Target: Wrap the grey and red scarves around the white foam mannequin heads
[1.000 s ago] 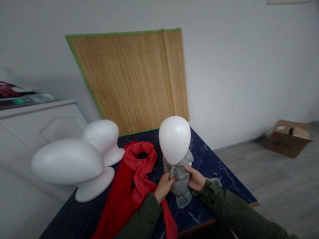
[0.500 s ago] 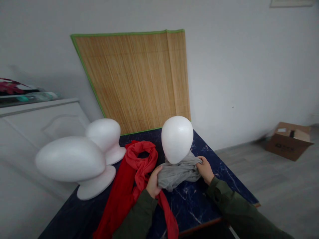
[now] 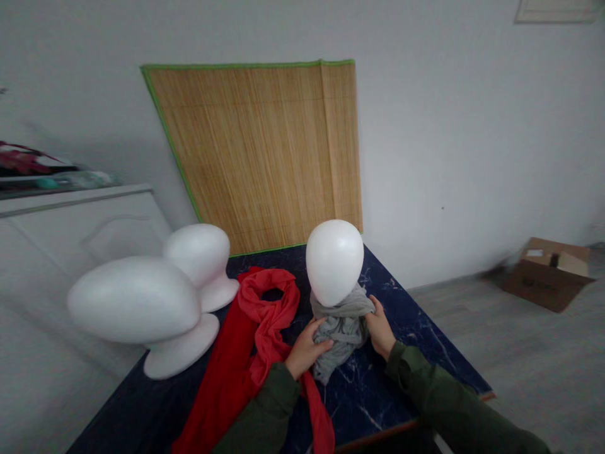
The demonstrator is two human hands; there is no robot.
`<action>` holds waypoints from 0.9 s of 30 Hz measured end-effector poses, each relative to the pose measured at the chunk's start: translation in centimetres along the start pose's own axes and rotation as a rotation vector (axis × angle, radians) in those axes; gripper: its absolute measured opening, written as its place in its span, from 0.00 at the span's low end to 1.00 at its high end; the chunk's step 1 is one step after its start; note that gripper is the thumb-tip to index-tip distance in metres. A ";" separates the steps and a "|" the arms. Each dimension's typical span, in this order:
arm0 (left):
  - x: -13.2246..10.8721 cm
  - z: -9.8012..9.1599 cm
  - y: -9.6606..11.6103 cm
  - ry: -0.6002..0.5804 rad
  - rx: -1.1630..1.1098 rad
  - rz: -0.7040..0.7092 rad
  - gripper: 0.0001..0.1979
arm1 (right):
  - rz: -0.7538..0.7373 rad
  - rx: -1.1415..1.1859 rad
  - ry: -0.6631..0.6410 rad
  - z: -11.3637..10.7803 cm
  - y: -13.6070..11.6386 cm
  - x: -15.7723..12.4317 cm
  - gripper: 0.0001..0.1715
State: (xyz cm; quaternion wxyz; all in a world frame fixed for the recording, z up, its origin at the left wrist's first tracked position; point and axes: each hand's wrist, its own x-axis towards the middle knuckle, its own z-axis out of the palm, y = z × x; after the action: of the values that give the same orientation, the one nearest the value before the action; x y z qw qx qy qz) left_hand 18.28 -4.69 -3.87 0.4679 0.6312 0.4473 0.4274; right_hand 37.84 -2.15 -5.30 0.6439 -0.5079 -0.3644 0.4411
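Note:
A white foam mannequin head [image 3: 334,260] stands upright on the dark blue marbled table [image 3: 406,334]. A grey scarf [image 3: 341,328] is wrapped round its neck, with the loose end hanging toward me. My left hand [image 3: 305,353] grips the scarf at its lower left. At the scarf's right side, beside the neck, my right hand [image 3: 379,325] holds the fabric. Both arms wear dark green sleeves.
A red scarf [image 3: 246,366] lies on the table left of the grey one. Two more white foam heads [image 3: 135,302] [image 3: 201,255] stand at the left. A bamboo mat [image 3: 265,151] leans on the wall behind. A cardboard box [image 3: 548,271] sits on the floor at right.
The grey scarf was stretched sideways between my hands half a second ago. Now both hands have drawn in close to the neck and the fabric is bunched there.

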 end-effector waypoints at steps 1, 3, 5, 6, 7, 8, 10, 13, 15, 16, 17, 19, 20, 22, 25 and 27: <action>0.1 -0.1 -0.1 -0.017 0.031 0.011 0.27 | 0.031 0.064 0.031 0.4 0.1 0.0 0.37; 0.3 -0.2 -0.3 -0.035 0.051 0.026 0.28 | 0.060 0.132 0.030 1.0 0.0 0.1 0.33; 0.3 -0.3 -0.3 -0.042 0.036 0.039 0.28 | 0.085 0.162 -0.036 1.4 -0.2 0.4 0.26; 0.3 -0.4 -0.3 -0.038 0.028 0.047 0.29 | 0.109 0.179 -0.067 1.5 -0.4 0.7 0.23; 0.2 -0.4 -0.3 -0.030 0.019 0.051 0.30 | 0.137 0.194 -0.090 1.5 -0.6 0.9 0.20; 0.2 -0.5 -0.2 -0.015 0.008 0.047 0.31 | 0.164 0.205 -0.104 1.6 -0.8 1.2 0.18; 0.0 -0.5 -0.1 0.023 -0.024 0.019 0.33 | 0.194 0.222 -0.112 1.8 -1.1 1.8 0.16; -0.1 -0.4 0.2 0.017 -0.075 -0.023 0.34 | 0.231 0.263 -0.129 2.3 -1.3 2.5 0.14; -0.2 -0.3 0.4 -0.026 -0.085 -0.016 0.34 | 0.267 0.282 -0.159 2.6 -1.2 2.6 0.13; -0.2 -0.3 0.6 -0.047 -0.080 0.000 0.33 | 0.291 0.286 -0.181 2.7 -1.0 2.6 0.13; -0.2 -0.3 0.8 -0.062 -0.067 0.017 0.32 | 0.323 0.284 -0.214 2.8 -0.9 2.5 0.12; -0.3 -0.3 1.0 -0.065 -0.028 0.047 0.32 | 0.400 0.263 -0.302 2.9 -0.4 2.5 0.12; -0.3 -0.3 1.1 -0.058 -0.007 0.054 0.32 | 0.425 0.239 -0.340 3.0 -0.2 2.6 0.13; -0.3 -0.2 0.9 -0.033 0.027 0.059 0.32 | 0.425 0.175 -0.370 3.2 0.1 3.5 0.14; -0.2 0.2 0.2 -0.002 0.077 0.049 0.31 | 0.333 0.099 -0.312 3.5 -0.3 6.3 0.15; -0.2 0.4 -0.2 0.054 0.162 0.042 0.29 | 0.271 0.078 -0.281 3.8 -1.0 8.7 0.16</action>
State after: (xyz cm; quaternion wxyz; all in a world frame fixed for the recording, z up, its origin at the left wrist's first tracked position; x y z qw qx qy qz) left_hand 18.56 -4.96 -4.13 0.3940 0.6645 0.4794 0.4163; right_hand 37.54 7.19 -3.27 0.5406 -0.4602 -0.3616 0.6043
